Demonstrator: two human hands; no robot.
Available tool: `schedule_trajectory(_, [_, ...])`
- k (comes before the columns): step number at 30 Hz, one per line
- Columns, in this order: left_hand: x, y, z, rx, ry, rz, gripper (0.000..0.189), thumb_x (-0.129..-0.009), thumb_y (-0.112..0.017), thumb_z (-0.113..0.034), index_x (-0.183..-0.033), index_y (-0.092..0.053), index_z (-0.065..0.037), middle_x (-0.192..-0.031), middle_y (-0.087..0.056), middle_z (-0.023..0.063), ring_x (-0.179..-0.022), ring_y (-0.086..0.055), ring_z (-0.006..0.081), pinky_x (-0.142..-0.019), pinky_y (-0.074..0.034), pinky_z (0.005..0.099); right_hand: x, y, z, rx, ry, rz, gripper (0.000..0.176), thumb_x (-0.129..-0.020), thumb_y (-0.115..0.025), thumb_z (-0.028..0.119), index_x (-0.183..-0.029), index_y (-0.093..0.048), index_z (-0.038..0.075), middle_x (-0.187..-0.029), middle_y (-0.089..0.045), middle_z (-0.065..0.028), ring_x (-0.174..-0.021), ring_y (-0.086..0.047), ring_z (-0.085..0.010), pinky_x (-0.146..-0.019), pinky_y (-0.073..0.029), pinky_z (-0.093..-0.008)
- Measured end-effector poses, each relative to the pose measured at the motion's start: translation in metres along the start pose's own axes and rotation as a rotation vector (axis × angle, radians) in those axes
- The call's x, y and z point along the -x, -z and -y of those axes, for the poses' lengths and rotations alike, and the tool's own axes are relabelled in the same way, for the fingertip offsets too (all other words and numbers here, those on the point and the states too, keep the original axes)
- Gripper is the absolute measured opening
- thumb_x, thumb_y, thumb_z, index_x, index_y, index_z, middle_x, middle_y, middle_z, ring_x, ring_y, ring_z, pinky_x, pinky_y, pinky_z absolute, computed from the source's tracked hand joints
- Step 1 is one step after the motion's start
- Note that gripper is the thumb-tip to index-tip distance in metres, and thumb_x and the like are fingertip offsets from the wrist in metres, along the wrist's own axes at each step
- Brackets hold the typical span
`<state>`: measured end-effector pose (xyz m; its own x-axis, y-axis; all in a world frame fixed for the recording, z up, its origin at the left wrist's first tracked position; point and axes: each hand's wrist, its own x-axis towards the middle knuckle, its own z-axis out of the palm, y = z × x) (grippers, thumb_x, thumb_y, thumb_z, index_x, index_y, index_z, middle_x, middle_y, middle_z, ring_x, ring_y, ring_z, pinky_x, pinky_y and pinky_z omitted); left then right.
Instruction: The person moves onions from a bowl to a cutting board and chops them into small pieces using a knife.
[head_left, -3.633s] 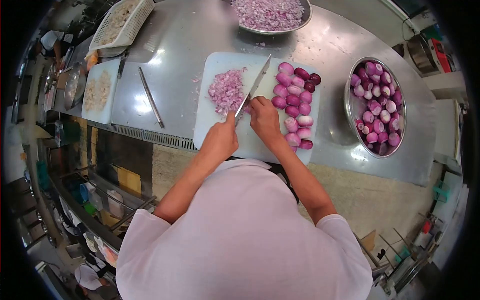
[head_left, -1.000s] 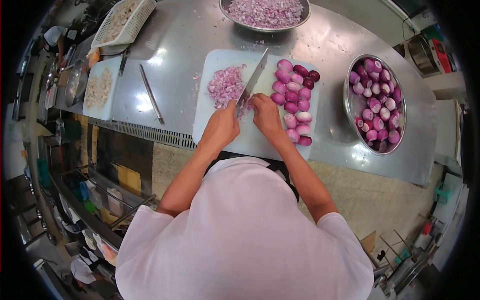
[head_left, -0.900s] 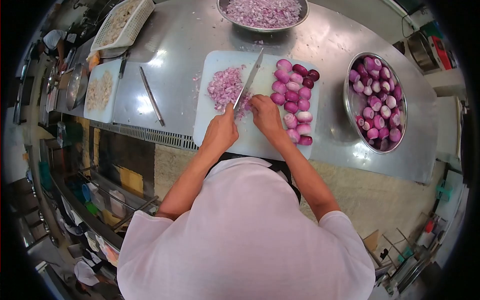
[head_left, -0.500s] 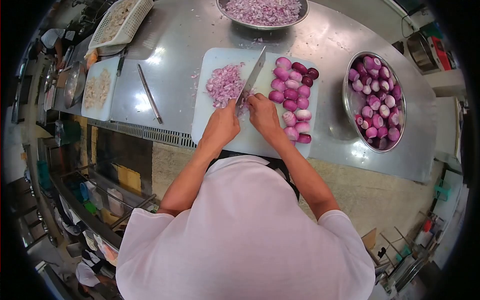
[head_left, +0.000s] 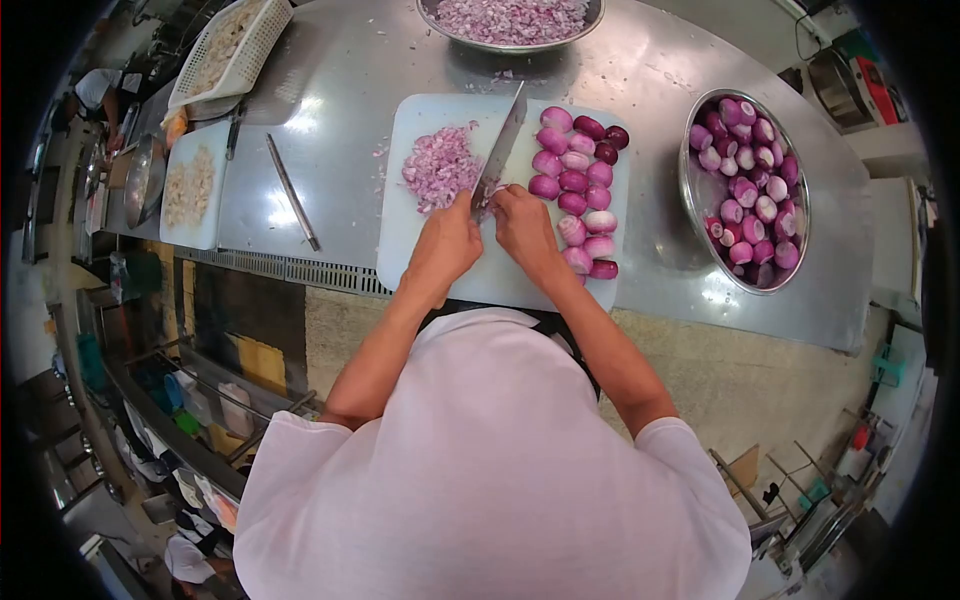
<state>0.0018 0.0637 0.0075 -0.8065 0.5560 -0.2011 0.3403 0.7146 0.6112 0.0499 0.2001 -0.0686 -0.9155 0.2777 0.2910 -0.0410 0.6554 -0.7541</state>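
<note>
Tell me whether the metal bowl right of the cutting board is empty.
No, the bowl holds many peeled purple onions.

Shiny steel counter (head_left: 640,80), slotted drain strip (head_left: 290,268) along its edge, beige floor (head_left: 760,390), cluttered shelves (head_left: 190,400) left

Steel surface (head_left: 340,90) carried a white cutting board (head_left: 400,250) at its near edge, centre. To the R, apart from it, sat a metal bowl (head_left: 684,195) w/ peeled onions. At the far edge was a 2nd bowl (head_left: 500,46) w/ chopped onion. To the L lay a long steel rod (head_left: 292,192), then a smaller board (head_left: 185,235), w/ a white basket (head_left: 262,30) beyond.
</note>
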Motion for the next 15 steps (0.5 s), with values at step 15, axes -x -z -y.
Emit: schedule_trajectory(15, [-0.003, -0.005, -0.006, 0.005, -0.014, -0.009, 0.022, -0.085, -0.053, -0.002, -0.105, -0.050, 0.005, -0.073, -0.060, 0.0301, -0.075, -0.060, 0.0499, -0.067, -0.046, 0.0557, 0.002, 0.007, 0.001, 0.048, -0.041, 0.015, 0.006, -0.077, -0.058, -0.002, -0.080, -0.063, -0.004, -0.079, -0.061, -0.0226, -0.075, -0.062, -0.0423, -0.067, -0.050, -0.0494])
